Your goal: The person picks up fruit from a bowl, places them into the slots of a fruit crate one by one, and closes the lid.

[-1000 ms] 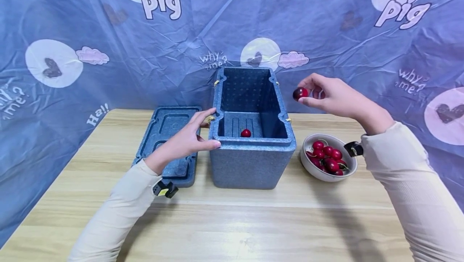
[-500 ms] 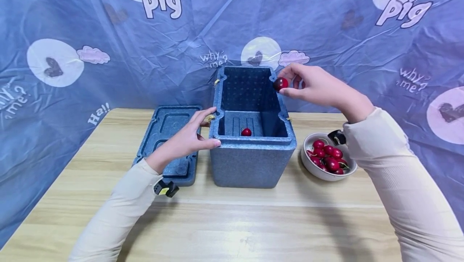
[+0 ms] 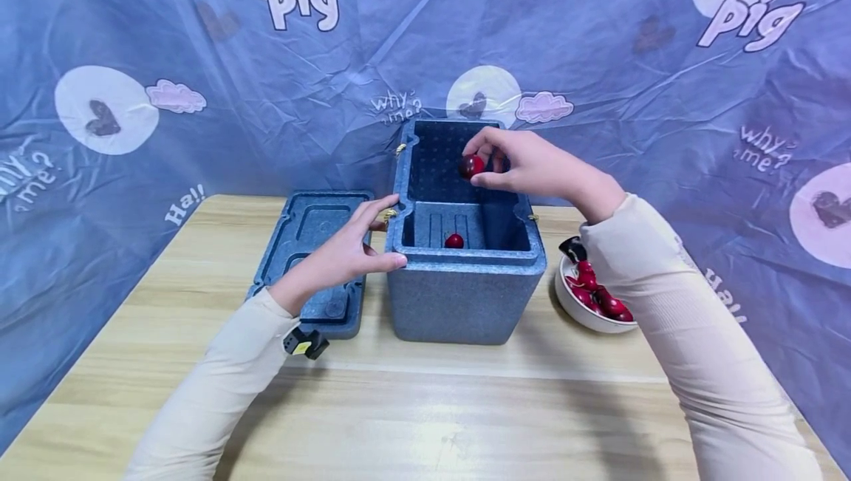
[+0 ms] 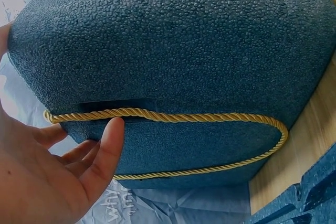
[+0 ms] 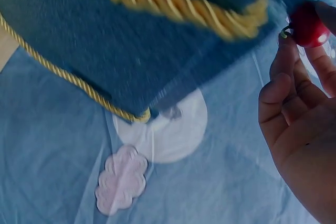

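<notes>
My right hand [image 3: 532,162] pinches a dark red cherry [image 3: 472,166] between thumb and fingertips, above the opening of a blue foam box [image 3: 465,307]. In the right wrist view the held cherry [image 5: 310,24] shows a short green stem. Another cherry [image 3: 454,241] lies on the floor of the box. My left hand [image 3: 339,250] rests on the box's left rim, its thumb and fingers spread apart. Beside that hand, in the left wrist view, a gold cord [image 4: 210,117] runs along the box's side. A white bowl [image 3: 585,320] of cherries [image 3: 598,298] is partly hidden behind my right sleeve.
The box's blue lid [image 3: 319,215] lies on the wooden table [image 3: 425,422], left of the box and partly under my left forearm. A printed blue cloth [image 3: 266,97] hangs behind the table.
My right hand has carried the cherry leftward from beside the box to over its opening. My left hand has stayed at the rim. My right sleeve now covers part of the bowl.
</notes>
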`<state>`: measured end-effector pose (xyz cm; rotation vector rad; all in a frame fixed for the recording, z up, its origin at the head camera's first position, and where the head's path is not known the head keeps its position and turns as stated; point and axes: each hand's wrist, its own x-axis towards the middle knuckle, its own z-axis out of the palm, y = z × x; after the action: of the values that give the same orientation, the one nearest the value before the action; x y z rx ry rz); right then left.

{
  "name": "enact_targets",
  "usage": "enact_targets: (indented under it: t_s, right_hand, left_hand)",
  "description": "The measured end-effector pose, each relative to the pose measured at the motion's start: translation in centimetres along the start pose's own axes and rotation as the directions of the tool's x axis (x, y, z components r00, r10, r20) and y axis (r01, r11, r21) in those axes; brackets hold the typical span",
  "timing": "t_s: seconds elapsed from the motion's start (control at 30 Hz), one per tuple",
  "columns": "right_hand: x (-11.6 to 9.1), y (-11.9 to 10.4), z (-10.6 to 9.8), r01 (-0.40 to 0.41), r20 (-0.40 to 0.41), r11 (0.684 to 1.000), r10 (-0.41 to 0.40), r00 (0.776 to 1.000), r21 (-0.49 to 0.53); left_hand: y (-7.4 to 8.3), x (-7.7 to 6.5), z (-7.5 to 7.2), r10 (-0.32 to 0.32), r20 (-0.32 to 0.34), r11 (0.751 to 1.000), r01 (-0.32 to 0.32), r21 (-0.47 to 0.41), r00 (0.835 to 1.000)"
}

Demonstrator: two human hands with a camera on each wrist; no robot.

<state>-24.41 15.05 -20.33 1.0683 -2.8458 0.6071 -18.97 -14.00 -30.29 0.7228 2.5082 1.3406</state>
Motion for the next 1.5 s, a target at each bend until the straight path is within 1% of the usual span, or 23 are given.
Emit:
enact_targets:
  t_s: [0.1, 0.4, 0.6, 0.9, 1.0, 1.2, 1.37, 1.5]
  right_hand:
    - [0.4, 0.0, 0.7, 0.014, 0.019, 1.000, -0.014, 1.000, 0.019]
    - [1.0, 0.2, 2.2, -0.002, 0.097, 0.999, -0.001, 0.995, 0.039]
    - [1.1, 0.3, 3.0, 0.008, 0.124, 0.999, -0.013, 0.992, 0.041]
    - [1.3, 0.7, 4.0, 0.022, 0.159, 0.998, -0.030, 0.987, 0.051]
    - [1.3, 0.6, 4.2, 0.015, 0.172, 0.999, -0.021, 0.985, 0.035]
    - [1.4, 0.4, 4.6, -0.039, 0.230, 0.998, 0.047, 0.972, -0.041]
    - [1.5, 0.4, 4.7, -0.033, 0.261, 0.993, 0.061, 0.963, -0.112]
    - [1.6, 0.4, 4.8, -0.026, 0.277, 0.989, 0.066, 0.958, -0.144]
  left_hand:
    - [-0.1, 0.1, 0.0, 0.002, 0.004, 1.000, -0.002, -0.003, 1.000]
    - [0.0, 0.1, 0.1, 0.010, 0.002, 1.000, -0.010, -0.009, 1.000]
    - [0.1, 0.1, 0.0, 0.007, 0.002, 1.000, -0.007, -0.011, 1.000]
    - [-0.3, 0.2, 0.2, 0.007, 0.005, 1.000, -0.007, -0.012, 1.000]
    - [-0.3, 0.2, 0.2, 0.005, 0.003, 1.000, -0.005, -0.013, 1.000]
    - [-0.2, 0.4, 0.2, -0.007, -0.001, 1.000, 0.007, -0.018, 1.000]
    - [0.0, 0.4, 0.2, -0.014, 0.001, 1.000, 0.014, -0.014, 1.000]
    - [-0.1, 0.4, 0.2, -0.014, 0.002, 1.000, 0.014, -0.011, 1.000]
